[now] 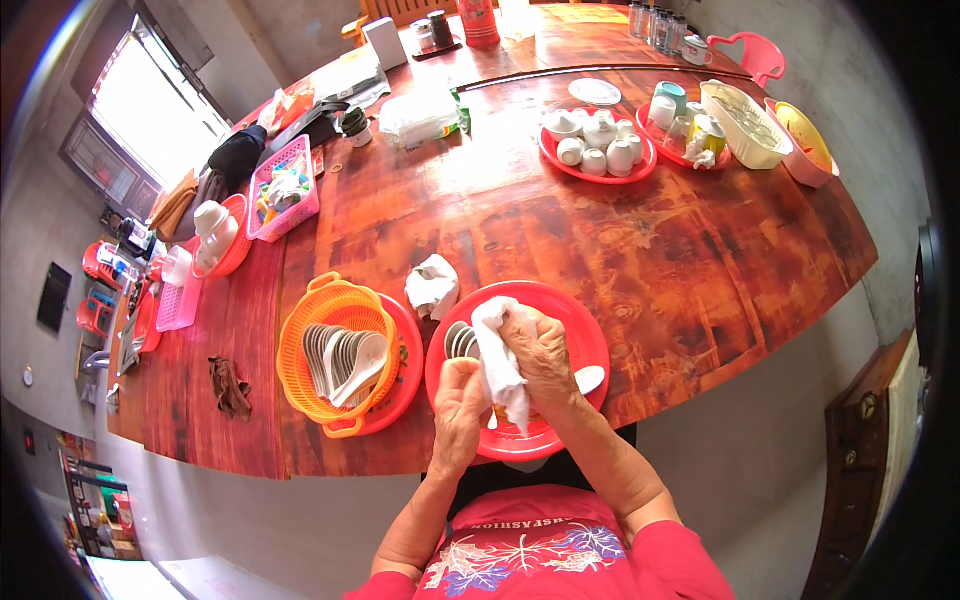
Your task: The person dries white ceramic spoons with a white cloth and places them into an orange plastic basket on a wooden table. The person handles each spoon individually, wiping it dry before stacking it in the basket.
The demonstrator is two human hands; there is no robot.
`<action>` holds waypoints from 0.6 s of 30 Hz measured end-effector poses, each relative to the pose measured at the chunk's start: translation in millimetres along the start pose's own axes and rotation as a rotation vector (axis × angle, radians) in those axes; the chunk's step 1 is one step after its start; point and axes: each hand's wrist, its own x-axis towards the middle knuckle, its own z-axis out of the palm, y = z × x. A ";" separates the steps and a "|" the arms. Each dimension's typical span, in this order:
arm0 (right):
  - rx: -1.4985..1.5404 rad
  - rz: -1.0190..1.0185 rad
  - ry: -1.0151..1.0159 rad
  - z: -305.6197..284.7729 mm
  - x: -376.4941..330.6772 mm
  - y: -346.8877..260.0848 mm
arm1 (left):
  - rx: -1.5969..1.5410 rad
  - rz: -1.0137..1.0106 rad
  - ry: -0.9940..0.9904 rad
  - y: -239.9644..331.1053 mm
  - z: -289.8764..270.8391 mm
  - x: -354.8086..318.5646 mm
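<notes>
Over a round red tray, my right hand is wrapped round a bunched white cloth. My left hand is closed against the cloth's left edge; whatever it pinches is hidden. Several white spoons lie in the tray behind my left hand. One more white spoon shows beside my right wrist. To the left, an orange basket holds a row of nested white spoons and sits partly on another red tray.
A crumpled white cloth lies behind the trays, a brown cloth at left. Farther back are a red tray of white teapots and cups, a cream basket and a pink basket. The wooden table's edge curves close to me.
</notes>
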 end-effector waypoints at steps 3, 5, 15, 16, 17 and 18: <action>-0.023 0.005 0.123 5.6 0.4 7.8 | 0.105 0.204 0.081 -0.5 9.3 -4.4; -0.191 -0.107 0.128 8.2 -0.4 16.6 | 0.053 0.198 0.089 -1.9 10.8 -2.4; -1.160 -0.829 -0.031 15.0 -37.1 20.7 | -0.312 0.010 0.134 3.3 -3.2 10.2; -1.188 -0.872 -0.068 13.5 -39.4 20.5 | -0.336 0.008 0.128 3.1 -3.9 10.2; -1.186 -0.890 -0.125 10.8 -38.2 19.0 | -0.360 -0.008 0.124 4.3 -3.7 8.6; -1.127 -0.854 -0.096 9.5 -37.0 14.5 | -0.345 -0.008 0.104 4.8 -4.1 7.6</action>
